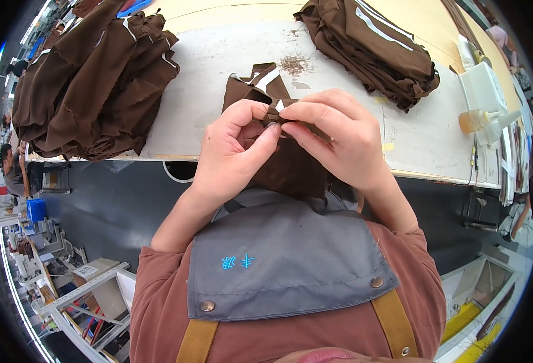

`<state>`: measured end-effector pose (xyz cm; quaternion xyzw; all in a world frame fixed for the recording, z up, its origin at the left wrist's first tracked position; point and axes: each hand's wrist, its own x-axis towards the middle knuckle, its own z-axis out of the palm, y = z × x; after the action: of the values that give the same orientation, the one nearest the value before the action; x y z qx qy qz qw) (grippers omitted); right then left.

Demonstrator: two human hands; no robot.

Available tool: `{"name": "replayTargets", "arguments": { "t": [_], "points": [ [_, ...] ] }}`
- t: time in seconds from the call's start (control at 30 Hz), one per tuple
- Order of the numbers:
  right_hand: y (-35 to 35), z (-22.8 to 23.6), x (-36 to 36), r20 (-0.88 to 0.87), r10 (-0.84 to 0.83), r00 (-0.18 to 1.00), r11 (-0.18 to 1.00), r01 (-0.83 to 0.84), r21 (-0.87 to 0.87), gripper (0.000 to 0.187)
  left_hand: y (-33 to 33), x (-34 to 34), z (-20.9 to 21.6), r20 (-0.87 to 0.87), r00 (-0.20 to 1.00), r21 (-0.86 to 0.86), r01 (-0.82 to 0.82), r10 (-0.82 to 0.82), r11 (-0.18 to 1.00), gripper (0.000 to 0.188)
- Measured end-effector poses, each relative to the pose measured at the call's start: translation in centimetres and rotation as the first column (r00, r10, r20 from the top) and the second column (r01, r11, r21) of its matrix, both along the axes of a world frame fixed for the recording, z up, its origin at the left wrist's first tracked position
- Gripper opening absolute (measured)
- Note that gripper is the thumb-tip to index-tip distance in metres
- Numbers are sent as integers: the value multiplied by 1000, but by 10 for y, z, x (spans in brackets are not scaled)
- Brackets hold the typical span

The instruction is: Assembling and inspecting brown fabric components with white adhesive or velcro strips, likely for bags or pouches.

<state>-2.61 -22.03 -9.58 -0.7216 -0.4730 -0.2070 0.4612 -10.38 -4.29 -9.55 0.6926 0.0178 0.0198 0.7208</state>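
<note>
Both my hands meet over the front edge of the table, pinching a piece of brown cloth (pixel 287 166). My left hand (pixel 233 145) is closed on its edge, thumb and fingers pressed together. Right beside it, my right hand (pixel 342 130) pinches the same edge, where a small white bit shows between the fingertips. Part of the cloth, with a white strip (pixel 267 78), lies on the table behind my hands. The rest hangs down toward my grey apron (pixel 296 254). The fingertips overlap, so the exact fold they hold is partly hidden.
A tall heap of brown cloth pieces (pixel 97 85) stands at the left. A flatter brown stack with white stripes (pixel 369 51) lies at the far right. Thread scraps (pixel 295 64) litter the white tabletop (pixel 206 48). Squeeze bottles (pixel 475 121) stand near the right edge.
</note>
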Motion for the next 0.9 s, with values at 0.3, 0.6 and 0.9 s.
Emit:
{"name": "replayTargets", "arguments": {
  "t": [0.3,0.6,0.9],
  "points": [
    [0,17,1,-606,104,788,992,-128,4,14,-2,0,-8,129,992,215,-36,8,976,13],
    [-9,21,8,-766,141,627,953,-295,-66,8,-4,-3,-1,183,983,363,-41,-28,931,14],
    [-10,16,15,-951,270,149,925,-313,214,9,-6,-6,10,208,978,433,-123,34,893,18]
  ]
}}
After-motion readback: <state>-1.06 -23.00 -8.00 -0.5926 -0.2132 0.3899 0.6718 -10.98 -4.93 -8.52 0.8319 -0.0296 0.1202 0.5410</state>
